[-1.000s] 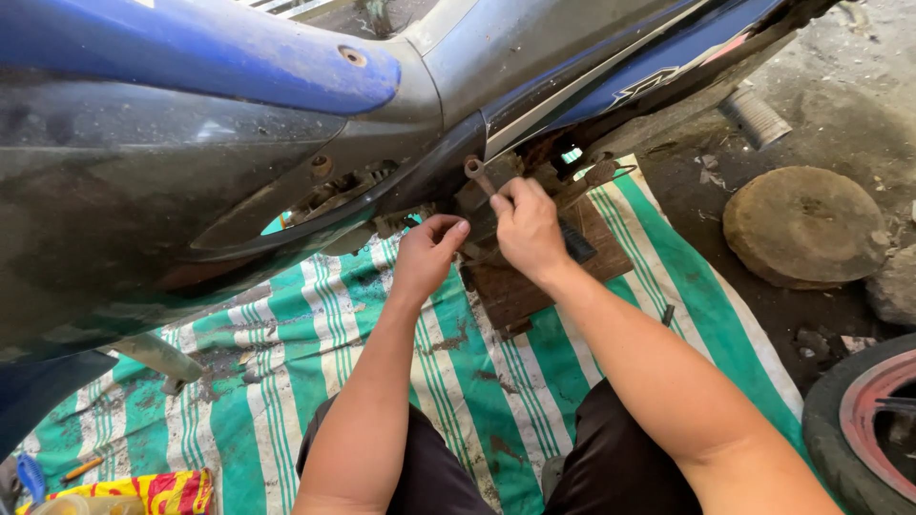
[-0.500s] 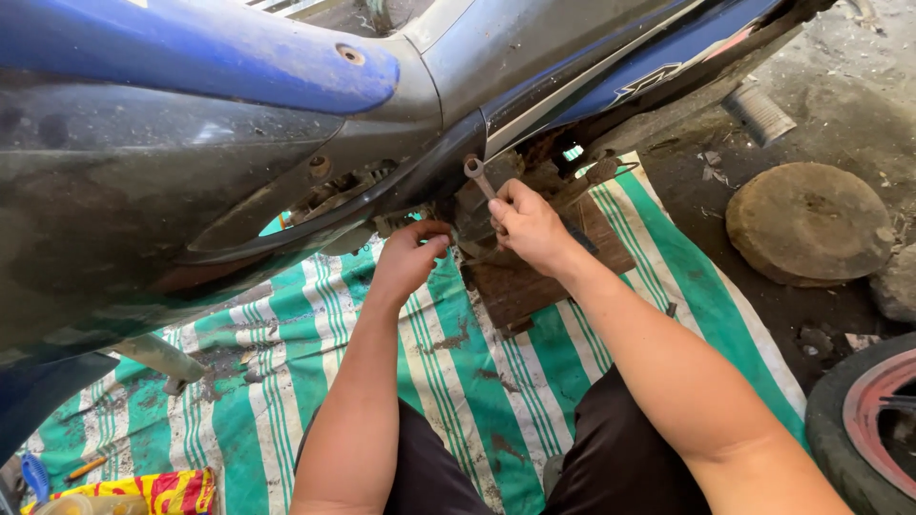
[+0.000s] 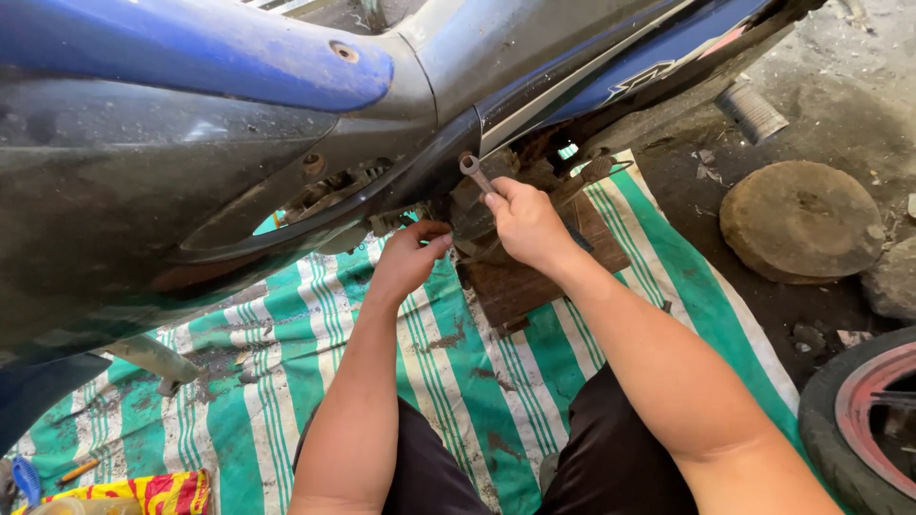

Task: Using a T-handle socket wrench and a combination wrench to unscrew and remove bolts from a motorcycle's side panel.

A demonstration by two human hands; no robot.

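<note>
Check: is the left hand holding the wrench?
No, the right hand grips the wrench; the left hand reaches under the motorbike without it.

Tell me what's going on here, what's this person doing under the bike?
A person sits on a green-and-white striped tarp beside a blue and grey motorcycle body. Their right hand grips a small metal ring spanner, its ring end pointing up near the edge of the fairing. The left hand reaches in beside it, fingertips at the grimy underside parts. A brown wooden block lies on the tarp below the hands. A round tree-stump slice and a red-rimmed wheel are off to the right.
</note>
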